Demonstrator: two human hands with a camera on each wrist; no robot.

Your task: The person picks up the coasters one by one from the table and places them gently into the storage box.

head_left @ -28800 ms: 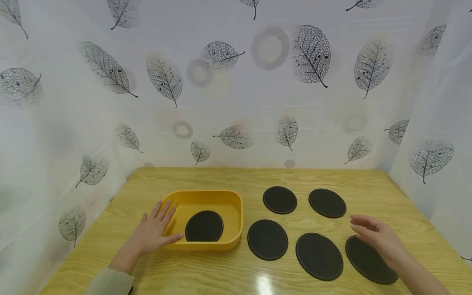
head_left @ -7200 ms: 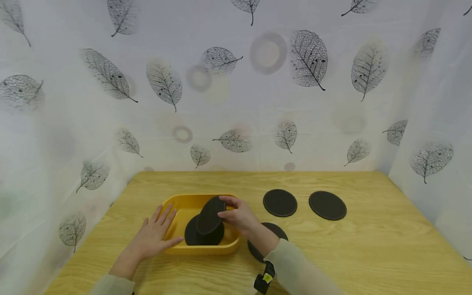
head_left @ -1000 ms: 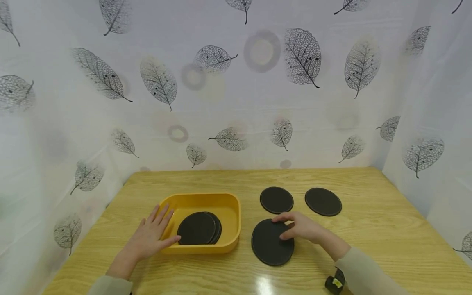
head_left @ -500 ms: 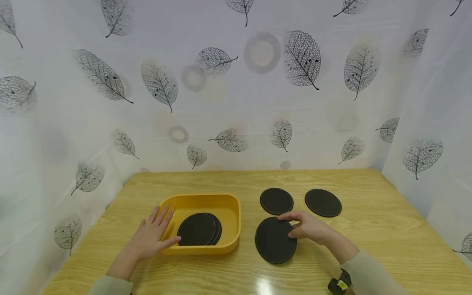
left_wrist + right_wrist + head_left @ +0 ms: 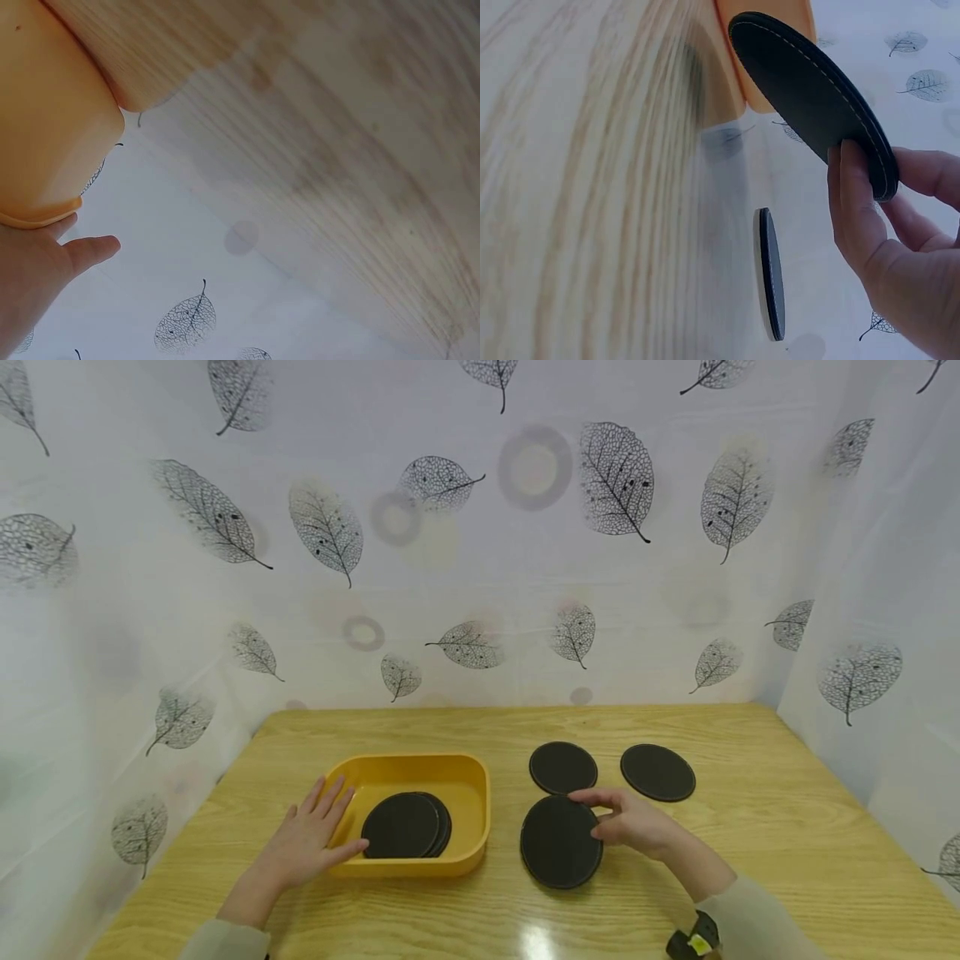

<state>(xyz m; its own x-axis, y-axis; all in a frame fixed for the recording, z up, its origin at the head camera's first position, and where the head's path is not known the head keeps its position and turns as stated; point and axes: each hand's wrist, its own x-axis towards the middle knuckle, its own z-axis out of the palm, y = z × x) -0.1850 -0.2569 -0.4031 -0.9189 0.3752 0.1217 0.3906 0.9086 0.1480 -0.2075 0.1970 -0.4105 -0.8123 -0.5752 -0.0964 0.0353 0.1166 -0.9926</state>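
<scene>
My right hand (image 5: 637,822) pinches the edge of a round black coaster (image 5: 561,842) with stitching round its rim. In the right wrist view this coaster (image 5: 810,90) is off the table and tilted, between thumb and fingers. My left hand (image 5: 307,839) rests on the left rim of a yellow plastic bin (image 5: 420,867), fingers spread and straight. Inside the bin lies an overlapping pile of black coasters (image 5: 400,827); how many it holds is hard to tell. The left wrist view shows the bin's outer side (image 5: 60,112) and part of my left hand (image 5: 34,274).
Two more black coasters lie flat on the wooden table (image 5: 750,860): one (image 5: 563,767) just behind the held coaster, the other (image 5: 657,772) farther right. A white curtain with a leaf print (image 5: 465,560) surrounds the table's back and sides.
My right hand has lifted the coaster from the table and shifted it slightly rightward and back. The left hand stays on the bin. Earlier, other coasters from the table's right went into the bin.
</scene>
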